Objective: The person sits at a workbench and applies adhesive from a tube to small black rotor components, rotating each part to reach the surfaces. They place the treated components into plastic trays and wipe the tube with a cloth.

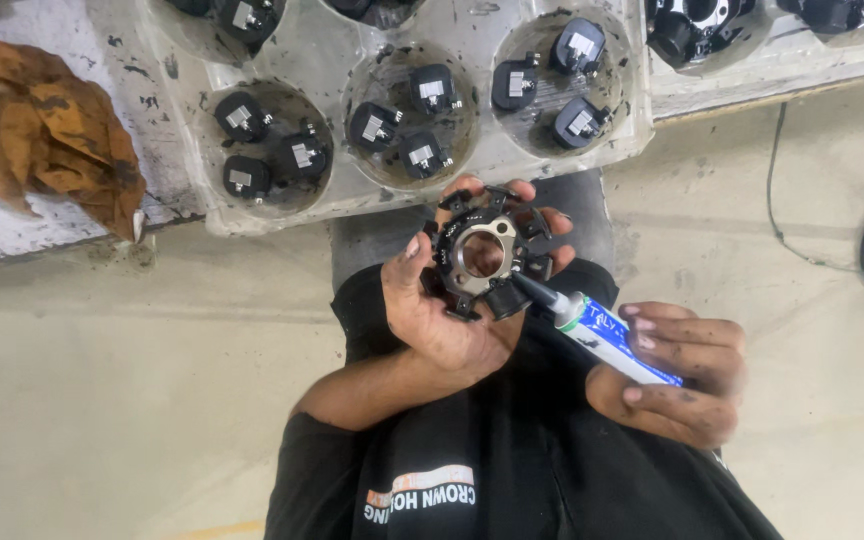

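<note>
At the centre of the frame a black ring-shaped part point(485, 255) with a metal inner ring rests in the left hand point(447, 310), fingers curled around its rim. The right hand point(677, 375), lower right, grips a blue-and-white tube point(607, 340), its dark nozzle touching the ring's lower edge. Above, a clear plastic tray point(337, 65) holds small black parts point(402, 120); a rusty-brown rag point(42, 125) lies upper left.

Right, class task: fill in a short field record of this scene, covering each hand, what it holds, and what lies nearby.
left hand: holds a black ring-shaped part with a metal centre
right hand: holds a white and blue tube
tube nozzle: at the ring's lower rim
nearby: clear plastic tray of small black parts
upper left: rust-brown rag
</note>
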`<state>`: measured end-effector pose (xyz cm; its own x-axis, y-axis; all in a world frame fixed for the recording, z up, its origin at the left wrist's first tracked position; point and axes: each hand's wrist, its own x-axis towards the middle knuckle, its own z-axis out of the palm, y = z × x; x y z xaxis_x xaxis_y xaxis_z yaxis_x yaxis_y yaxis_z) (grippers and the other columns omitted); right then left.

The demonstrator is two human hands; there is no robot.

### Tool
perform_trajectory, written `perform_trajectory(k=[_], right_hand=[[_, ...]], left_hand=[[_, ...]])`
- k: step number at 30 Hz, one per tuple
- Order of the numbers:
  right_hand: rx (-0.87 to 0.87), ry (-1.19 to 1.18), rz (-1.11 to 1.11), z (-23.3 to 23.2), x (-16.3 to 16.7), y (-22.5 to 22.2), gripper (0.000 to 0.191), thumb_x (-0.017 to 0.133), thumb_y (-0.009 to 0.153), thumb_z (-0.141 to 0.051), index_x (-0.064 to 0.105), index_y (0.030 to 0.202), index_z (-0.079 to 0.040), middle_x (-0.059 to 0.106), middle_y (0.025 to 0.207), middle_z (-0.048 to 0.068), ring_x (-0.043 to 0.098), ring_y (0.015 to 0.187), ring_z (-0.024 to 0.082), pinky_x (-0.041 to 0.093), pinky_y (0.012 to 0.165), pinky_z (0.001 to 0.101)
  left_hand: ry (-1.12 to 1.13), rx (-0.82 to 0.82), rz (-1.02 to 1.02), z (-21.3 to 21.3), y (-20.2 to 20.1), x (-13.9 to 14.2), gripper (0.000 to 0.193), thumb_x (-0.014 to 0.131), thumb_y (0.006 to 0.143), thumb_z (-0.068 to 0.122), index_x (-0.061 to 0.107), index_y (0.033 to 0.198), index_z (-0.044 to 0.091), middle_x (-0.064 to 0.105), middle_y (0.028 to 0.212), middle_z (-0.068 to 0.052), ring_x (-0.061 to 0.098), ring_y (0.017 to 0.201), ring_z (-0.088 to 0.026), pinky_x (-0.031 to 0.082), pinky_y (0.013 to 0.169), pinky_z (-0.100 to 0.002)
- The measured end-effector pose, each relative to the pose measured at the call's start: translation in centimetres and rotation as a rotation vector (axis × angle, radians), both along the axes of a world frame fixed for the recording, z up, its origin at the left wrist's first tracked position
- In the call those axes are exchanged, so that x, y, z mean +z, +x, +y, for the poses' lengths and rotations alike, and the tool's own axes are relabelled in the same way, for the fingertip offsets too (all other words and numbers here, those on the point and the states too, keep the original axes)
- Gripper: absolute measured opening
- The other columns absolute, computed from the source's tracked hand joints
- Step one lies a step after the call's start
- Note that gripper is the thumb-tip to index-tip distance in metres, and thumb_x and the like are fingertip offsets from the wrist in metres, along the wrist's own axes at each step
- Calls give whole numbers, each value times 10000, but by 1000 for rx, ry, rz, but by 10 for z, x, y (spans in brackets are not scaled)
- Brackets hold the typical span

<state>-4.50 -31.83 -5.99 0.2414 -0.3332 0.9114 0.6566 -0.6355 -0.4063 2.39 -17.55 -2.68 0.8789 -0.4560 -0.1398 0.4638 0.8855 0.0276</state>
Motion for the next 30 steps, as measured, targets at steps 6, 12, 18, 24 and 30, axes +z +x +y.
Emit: perform_trajectory(k=[6, 12, 18, 24, 30], right_hand=[[21, -48, 67, -4, 1, -8, 306, 817, 853, -148, 513, 816, -128, 547, 796, 79, 646, 807, 207, 671, 601, 350], [-12, -8, 76, -2, -2, -10, 281, 795, 875, -113, 520, 822, -138, 575, 817, 75, 670, 822, 197, 685, 607, 343], [98, -97, 154, -12, 3, -16, 300, 832, 855, -185, 539, 835, -123, 600, 859, 107, 659, 859, 229, 686, 642, 372], [26, -98, 184, -6, 18, -15, 248, 779, 889, -134, 534, 856, -114, 611, 851, 112, 677, 854, 226, 689, 638, 383], [-313, 253, -55, -2, 10, -25, 342, 795, 894, -132, 459, 951, -171, 539, 889, 40, 605, 807, 165, 619, 541, 281]], left_hand=[[29, -16, 18, 1, -1, -3, 527, 569, 1066, 428, 534, 1403, 24, 538, 1317, -252, 596, 1216, -442, 565, 1004, -544], [29, -13, 40, 1, 1, 0, 502, 572, 1069, 420, 530, 1359, 12, 550, 1319, -258, 610, 1201, -441, 578, 990, -543], [37, -28, 92, 3, 0, 0, 514, 581, 1047, 417, 547, 1368, 16, 576, 1318, -265, 614, 1180, -444, 580, 970, -540], [55, -47, 95, 3, 1, 2, 526, 583, 1049, 436, 545, 1368, 20, 580, 1312, -261, 613, 1166, -447, 578, 966, -542], [198, -157, -134, 15, 30, 27, 507, 568, 1049, 467, 522, 1370, 77, 573, 1332, -237, 609, 1172, -425, 581, 968, -563]])
